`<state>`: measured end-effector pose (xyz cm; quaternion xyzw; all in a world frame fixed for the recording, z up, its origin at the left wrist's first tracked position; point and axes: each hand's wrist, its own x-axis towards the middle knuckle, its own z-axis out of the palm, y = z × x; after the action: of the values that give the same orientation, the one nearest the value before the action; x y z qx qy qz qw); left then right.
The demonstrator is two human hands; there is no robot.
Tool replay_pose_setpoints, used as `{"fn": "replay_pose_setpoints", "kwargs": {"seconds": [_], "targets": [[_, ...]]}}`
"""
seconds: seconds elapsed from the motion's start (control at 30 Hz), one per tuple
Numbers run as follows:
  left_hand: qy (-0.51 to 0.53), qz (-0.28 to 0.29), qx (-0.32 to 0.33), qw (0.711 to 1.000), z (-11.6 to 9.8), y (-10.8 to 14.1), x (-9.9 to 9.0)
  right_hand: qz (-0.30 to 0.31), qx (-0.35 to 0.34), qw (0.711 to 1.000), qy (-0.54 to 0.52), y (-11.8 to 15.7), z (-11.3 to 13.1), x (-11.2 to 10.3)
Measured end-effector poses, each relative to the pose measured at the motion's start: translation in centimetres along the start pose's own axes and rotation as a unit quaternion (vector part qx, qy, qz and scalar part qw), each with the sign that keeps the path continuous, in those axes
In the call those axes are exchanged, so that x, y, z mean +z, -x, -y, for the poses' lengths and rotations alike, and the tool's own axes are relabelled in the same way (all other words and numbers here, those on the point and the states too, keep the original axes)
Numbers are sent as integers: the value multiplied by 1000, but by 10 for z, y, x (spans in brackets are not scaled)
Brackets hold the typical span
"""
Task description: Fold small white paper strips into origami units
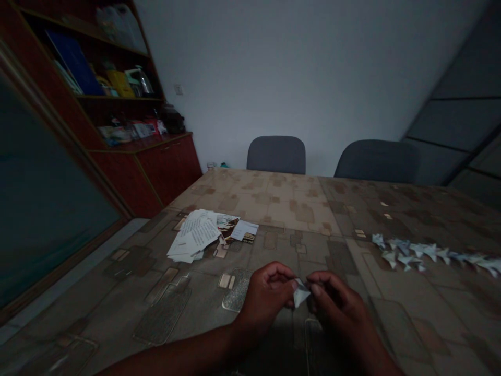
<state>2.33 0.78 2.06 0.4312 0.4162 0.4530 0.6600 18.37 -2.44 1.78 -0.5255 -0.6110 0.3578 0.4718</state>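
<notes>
A small folded piece of white paper (300, 295) is held between my two hands, above the near part of the table. My left hand (270, 292) pinches its left side with thumb and forefinger. On the other side, the thumb and fingertips of my right hand (336, 297) are closed at the paper's right corner. To the left lies a fanned pile of printed paper sheets (193, 237), with a few picture pieces (245, 231) at its right end. Off to the right, several folded paper shapes (428, 251) lie in a loose row.
The table (274, 196) has a patterned cover. Beyond its far edge stand two grey chairs (276, 155) (376, 159) against a pale wall. At the left is a red-brown cabinet (168, 167) with loaded shelves. Small scraps (387, 215) lie at the right.
</notes>
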Motion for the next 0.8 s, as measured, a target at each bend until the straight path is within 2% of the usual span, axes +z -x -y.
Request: {"fn": "replay_pose_setpoints", "kwargs": {"seconds": [0.2, 0.33, 0.43, 0.5, 0.6, 0.7, 0.8], "targets": [[-27, 2, 12, 1000, 0, 2, 0, 28, 40, 993, -104, 1, -4, 4], [-59, 9, 17, 998, -1, 6, 1, 34, 37, 995, -87, 3, -3, 4], [-76, 11, 18, 997, -1, 7, 1, 21, -33, 999, 24, 4, 3, 2], [-97, 9, 27, 995, 0, 7, 1, -3, -106, 988, 114, 3, 9, 0], [-137, 18, 49, 989, 1, 8, 1, -24, -176, 967, 182, 2, 14, 0], [-163, 21, 67, 984, 3, 9, 1, -20, -202, 959, 200, 2, 13, 3], [-156, 36, 67, 985, 4, 9, 1, -33, -190, 961, 197, 3, 9, 6]]}}
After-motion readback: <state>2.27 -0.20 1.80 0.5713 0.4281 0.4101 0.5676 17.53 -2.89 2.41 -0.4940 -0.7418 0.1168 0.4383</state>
